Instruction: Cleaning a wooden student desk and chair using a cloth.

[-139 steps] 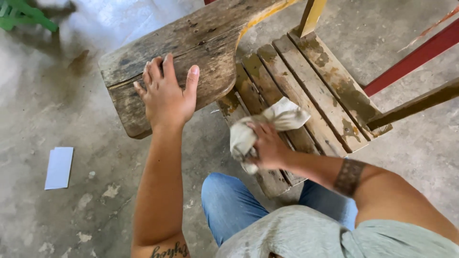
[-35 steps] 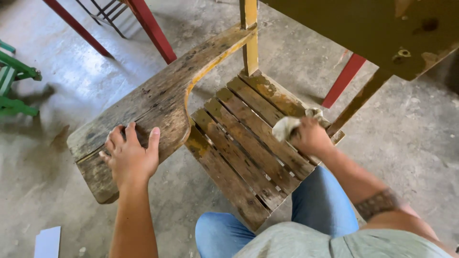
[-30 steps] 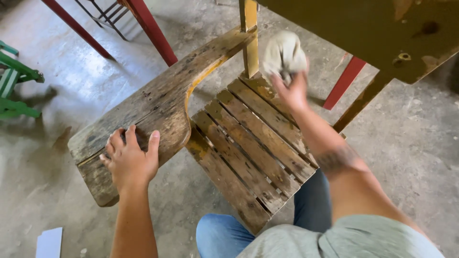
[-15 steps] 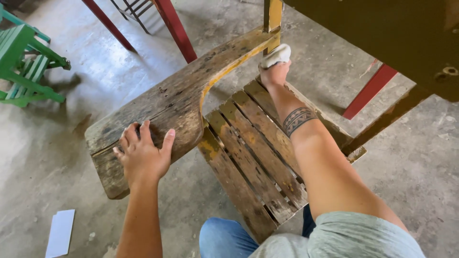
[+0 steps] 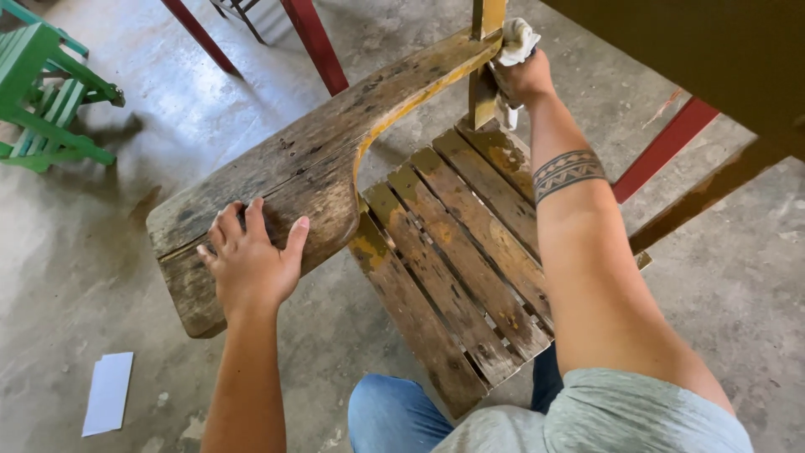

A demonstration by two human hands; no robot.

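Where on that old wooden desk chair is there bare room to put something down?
The slatted seat is bare between the yellowed front edge and the right forearm above it. The worn writing arm is bare from the left hand, flat at its near end, up to its narrow far end. That far end is crowded: the right hand presses a pale rag against the yellow post.

The writing board (image 5: 285, 180) is weathered grey-brown wood edged in worn yellow; the seat slats (image 5: 457, 252) are brown with yellow patches. The cloth (image 5: 517, 39) is off-white, the small chair (image 5: 46, 96) green, the legs (image 5: 314, 42) red
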